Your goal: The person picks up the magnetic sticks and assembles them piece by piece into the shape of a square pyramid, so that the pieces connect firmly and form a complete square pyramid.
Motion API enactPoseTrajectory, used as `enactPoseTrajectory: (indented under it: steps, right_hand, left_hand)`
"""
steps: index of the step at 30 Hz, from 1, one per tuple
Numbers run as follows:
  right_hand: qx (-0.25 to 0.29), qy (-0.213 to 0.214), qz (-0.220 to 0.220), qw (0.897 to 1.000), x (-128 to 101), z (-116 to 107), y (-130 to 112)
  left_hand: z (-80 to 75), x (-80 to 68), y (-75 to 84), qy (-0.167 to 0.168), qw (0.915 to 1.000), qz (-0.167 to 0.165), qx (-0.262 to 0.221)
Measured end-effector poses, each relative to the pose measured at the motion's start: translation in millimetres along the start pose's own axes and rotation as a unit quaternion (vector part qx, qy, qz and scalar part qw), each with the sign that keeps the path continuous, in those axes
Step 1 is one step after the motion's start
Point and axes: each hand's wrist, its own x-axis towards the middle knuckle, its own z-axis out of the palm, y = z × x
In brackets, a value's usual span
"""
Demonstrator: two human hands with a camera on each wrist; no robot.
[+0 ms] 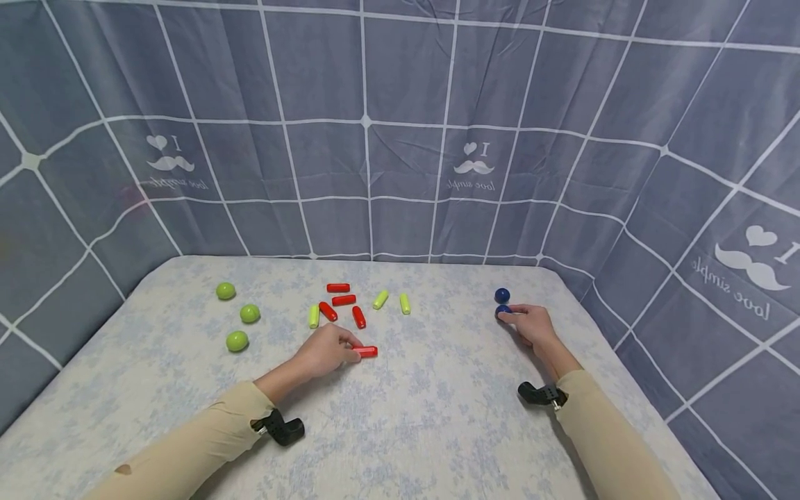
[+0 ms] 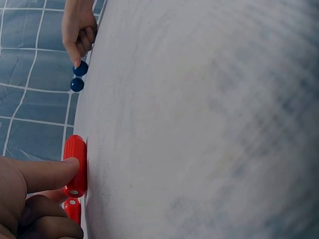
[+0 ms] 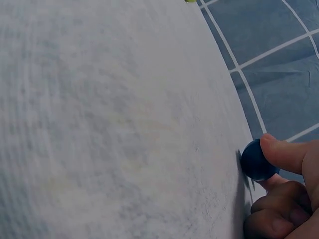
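My L hand (image 1: 325, 351) pinches a glossy red rounded stick (image 1: 367, 352) by its left end, thumb on the near face, gap no wider than the stick; it's at or just over the pale blue-flowered tablecloth (image 1: 437, 410), nearer me than the other four red sticks (image 1: 344, 300). My R hand (image 1: 531, 325) has a shiny dark-blue ball (image 1: 503, 311) btwn thumb & fingertip, far right, w/ a second dark-blue ball (image 1: 502, 296) just beyond.

To do this well, I'd say: light, level pinch on the stick, since an end hold may let it tip; thumb square across the ball's middle, b/c smooth round stuff prob. squirts out. Small R moves too, or I might knock the neighbour ball.

Hard to make out: whether the stick's fully off the cloth, & whether the two balls touch. L wrist view: another red stick (image 2: 73, 211) partly hidden by my fingers. R wrist view: only a green sliver (image 3: 191, 1) at the top edge, cut off, can't ID it.
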Motion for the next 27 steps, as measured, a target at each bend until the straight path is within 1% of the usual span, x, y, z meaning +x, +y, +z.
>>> enactPoseTrajectory:
  steps: [13,19,24,27]
  right_hand:
    - [-0.013,-0.034,-0.01,0.999,-11.9,12.0,-4.6]
    - [-0.032,-0.037,-0.033,0.998,-18.4,16.7,-6.8]
    - [-0.037,-0.056,-0.049,0.997,-26.8,24.2,-12.6]
    - [-0.039,-0.067,-0.053,0.996,-31.9,30.9,-15.9]
  left_hand:
    - [0.2,0.1,-0.5,0.003,0.9998,0.012,-0.014]
    - [0.5,-0.8,0.7,-0.001,0.9996,0.004,-0.027]
    - [0.0,-0.3,1.4,-0.004,0.9996,-0.004,-0.028]
    - [-0.4,0.7,0.5,-0.006,0.9996,-0.002,-0.027]
